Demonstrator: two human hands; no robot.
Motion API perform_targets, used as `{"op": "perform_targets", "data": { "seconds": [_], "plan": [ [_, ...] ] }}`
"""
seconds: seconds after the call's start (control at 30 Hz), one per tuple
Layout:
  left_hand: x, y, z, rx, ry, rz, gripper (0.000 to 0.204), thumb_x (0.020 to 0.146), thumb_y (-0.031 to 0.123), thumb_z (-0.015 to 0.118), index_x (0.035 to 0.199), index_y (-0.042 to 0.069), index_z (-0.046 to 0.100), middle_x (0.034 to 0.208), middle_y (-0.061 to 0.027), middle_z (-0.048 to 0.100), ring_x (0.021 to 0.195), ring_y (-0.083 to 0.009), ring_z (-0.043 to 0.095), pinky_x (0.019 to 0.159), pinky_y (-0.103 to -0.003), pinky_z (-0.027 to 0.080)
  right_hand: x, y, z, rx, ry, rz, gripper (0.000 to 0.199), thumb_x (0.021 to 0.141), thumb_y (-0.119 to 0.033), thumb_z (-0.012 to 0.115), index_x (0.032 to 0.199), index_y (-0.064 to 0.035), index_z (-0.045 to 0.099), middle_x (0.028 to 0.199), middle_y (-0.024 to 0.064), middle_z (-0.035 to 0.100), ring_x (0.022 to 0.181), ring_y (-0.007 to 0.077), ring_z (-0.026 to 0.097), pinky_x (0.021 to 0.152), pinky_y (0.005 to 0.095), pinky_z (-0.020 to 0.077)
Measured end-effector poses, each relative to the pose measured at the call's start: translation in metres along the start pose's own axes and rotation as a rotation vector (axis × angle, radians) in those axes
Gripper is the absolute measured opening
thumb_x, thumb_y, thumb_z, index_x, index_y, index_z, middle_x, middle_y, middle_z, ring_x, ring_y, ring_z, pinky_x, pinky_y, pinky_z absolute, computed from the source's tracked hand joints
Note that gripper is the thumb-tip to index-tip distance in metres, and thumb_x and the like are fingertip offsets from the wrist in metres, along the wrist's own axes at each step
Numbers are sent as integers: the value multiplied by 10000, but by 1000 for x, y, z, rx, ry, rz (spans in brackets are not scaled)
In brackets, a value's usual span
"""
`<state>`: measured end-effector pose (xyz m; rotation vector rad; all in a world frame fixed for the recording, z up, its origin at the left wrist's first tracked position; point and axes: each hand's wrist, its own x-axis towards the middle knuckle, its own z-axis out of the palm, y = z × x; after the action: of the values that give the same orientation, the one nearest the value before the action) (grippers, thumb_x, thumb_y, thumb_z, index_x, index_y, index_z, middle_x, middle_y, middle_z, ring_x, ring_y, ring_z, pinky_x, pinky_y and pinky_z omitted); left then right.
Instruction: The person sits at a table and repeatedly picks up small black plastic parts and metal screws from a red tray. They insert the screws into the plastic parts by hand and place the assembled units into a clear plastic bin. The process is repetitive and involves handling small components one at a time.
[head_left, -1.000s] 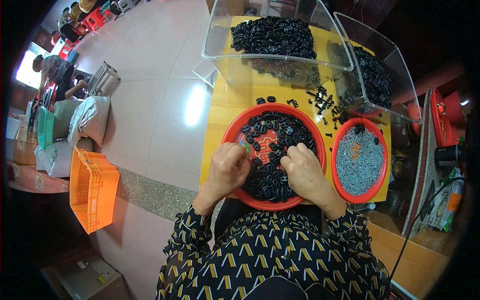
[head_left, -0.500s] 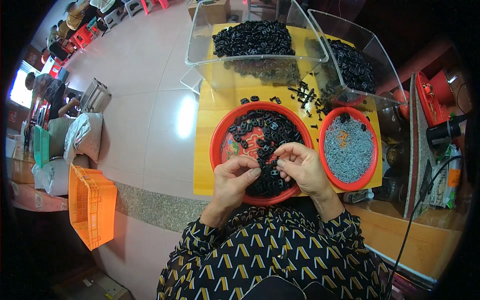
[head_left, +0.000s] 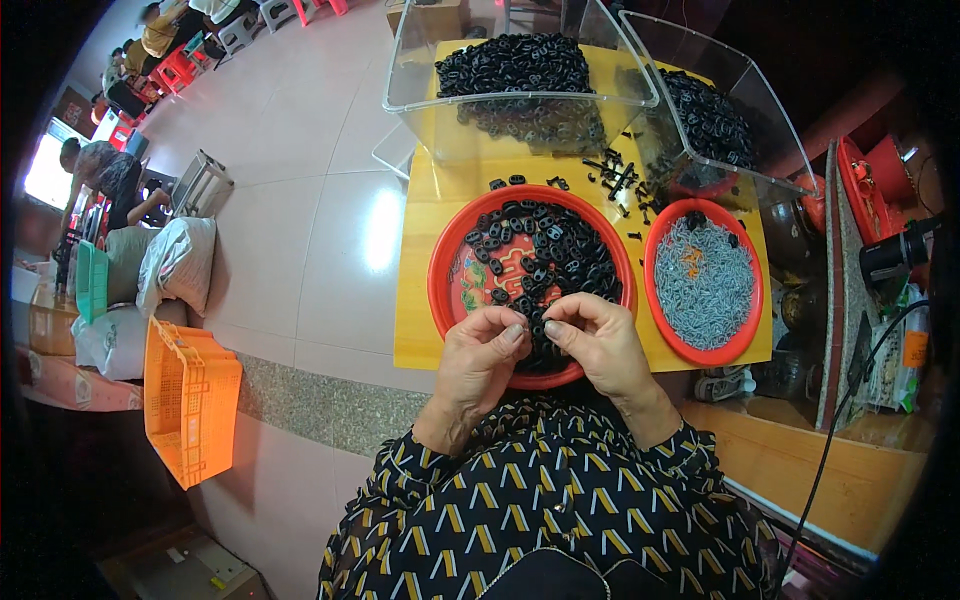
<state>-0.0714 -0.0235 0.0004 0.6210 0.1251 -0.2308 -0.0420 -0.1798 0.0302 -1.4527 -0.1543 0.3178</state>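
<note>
A round red tray (head_left: pixel 437 262) at the front of the table holds many small black plastic parts (head_left: pixel 565 250), oval with two holes. Over its near side, my left hand (head_left: pixel 483 362) pinches with thumb and forefinger. Close beside it, my right hand (head_left: pixel 603 352) pinches in the same way, fingertips facing the left ones. Whatever they grip is tiny and blends into the dark parts behind. To the right, an oval red tray (head_left: pixel 757 290) is full of small silvery metal pieces (head_left: pixel 703 295), with a few orange bits and black parts on top.
Two clear plastic bins (head_left: pixel 520 103) (head_left: pixel 790 150) of black parts stand at the back of the yellow table (head_left: pixel 415 300). Loose black pieces (head_left: pixel 620 180) lie before them. An orange crate (head_left: pixel 190 400) and sacks (head_left: pixel 175 262) are left; a black cable (head_left: pixel 835 430) hangs right. People are far left.
My hands have drawn slightly back toward me over the round tray, and their fingertips are a little nearer each other. The whole view has shifted slightly.
</note>
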Motion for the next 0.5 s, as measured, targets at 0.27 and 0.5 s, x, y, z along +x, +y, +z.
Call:
{"op": "perform_targets", "data": {
  "seconds": [0.27,0.5],
  "plan": [
    [-2,-4,3,-73,50,-33,67,814,40,584,876,20,572,808,-39,572,734,-120,524,684,-258,431,-12,-9,14,45,80,83,65,801,-13,588,861,14,581,725,-3,580,615,23,517,526,165,426],
    [-4,-6,2,-88,35,-28,81,816,36,578,895,20,572,869,-48,589,788,-134,546,742,-274,442,-13,-6,17,-15,88,72,49,790,-5,587,833,15,576,709,-8,579,613,11,513,515,164,419]
  ]
}}
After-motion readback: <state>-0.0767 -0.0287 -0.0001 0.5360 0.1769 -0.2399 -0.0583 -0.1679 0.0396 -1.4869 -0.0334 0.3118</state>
